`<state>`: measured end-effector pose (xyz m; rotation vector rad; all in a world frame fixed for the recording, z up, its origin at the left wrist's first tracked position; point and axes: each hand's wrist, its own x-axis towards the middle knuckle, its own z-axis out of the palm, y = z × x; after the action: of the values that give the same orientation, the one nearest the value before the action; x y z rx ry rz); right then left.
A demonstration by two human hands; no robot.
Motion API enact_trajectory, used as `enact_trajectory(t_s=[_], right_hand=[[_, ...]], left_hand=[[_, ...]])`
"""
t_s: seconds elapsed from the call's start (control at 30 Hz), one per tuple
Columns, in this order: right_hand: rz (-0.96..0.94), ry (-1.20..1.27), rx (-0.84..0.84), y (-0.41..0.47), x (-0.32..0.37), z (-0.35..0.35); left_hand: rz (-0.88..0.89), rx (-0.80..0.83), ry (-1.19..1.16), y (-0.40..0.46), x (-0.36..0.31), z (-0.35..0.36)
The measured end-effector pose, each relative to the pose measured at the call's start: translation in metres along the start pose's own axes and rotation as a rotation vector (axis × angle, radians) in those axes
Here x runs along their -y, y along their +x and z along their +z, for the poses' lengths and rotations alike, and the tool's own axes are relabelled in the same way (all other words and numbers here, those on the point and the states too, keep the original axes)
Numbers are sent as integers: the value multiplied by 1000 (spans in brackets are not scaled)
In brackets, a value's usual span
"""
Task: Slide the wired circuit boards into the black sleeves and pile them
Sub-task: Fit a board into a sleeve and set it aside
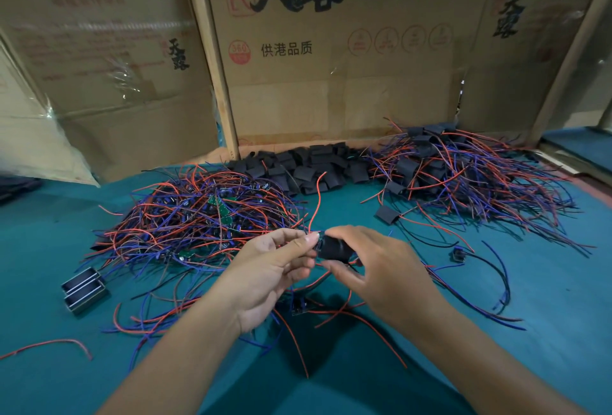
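My right hand [374, 269] grips a black sleeve [332, 247] in the air above the teal table. My left hand [271, 269] pinches the wired circuit board at the sleeve's left mouth; the board itself is mostly hidden by my fingers, and its red wire [317, 196] curls upward. A tangled heap of unsleeved boards with red and blue wires [205, 216] lies to the left. Empty black sleeves [304, 166] are heaped at the back centre. The pile of sleeved boards [463, 169] sits at the back right.
Cardboard boxes [331, 50] wall off the back of the teal table [49, 249]. Two small metal-edged black blocks [82, 289] lie at the left. A lone sleeved board [387, 214] and loose wired parts [458, 254] lie right of my hands. Stray wires [298, 342] trail beneath them.
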<state>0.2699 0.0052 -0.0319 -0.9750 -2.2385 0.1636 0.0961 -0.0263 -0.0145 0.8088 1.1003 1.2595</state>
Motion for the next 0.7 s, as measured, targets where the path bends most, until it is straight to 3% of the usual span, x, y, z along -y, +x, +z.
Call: enact_trajectory(t_s=[0.13, 0.3, 0.7], right_hand=[[-10, -10, 13, 0, 1, -1], [-22, -6, 20, 0, 2, 0], [-51, 127, 6, 3, -3, -2]], left_hand=[[31, 4, 67, 0, 2, 0], [-21, 27, -78, 2, 8, 2], [-92, 96, -20, 1, 2, -2]])
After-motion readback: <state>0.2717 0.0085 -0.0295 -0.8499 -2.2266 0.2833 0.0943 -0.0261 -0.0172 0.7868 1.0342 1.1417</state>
